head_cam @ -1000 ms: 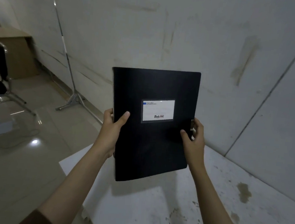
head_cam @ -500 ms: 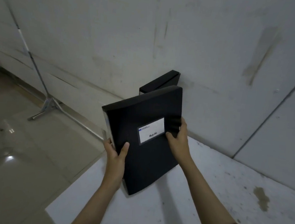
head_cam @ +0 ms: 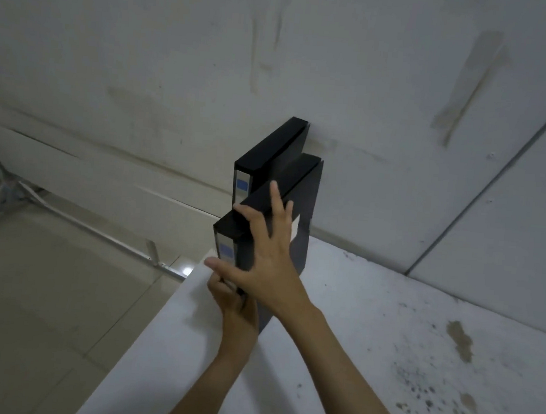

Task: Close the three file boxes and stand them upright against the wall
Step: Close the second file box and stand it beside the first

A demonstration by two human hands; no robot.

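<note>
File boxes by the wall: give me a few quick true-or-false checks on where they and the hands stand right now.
1. Two black file boxes stand upright on the white table. True: the far file box and the near file box.
2. The near file box lies flat. False: it stands on edge.
3. The right hand rests spread on the near box. True.
4. The left hand is off the box. False: it is at the box's lower spine corner.
5. A third box shows. False: only two show.
</note>
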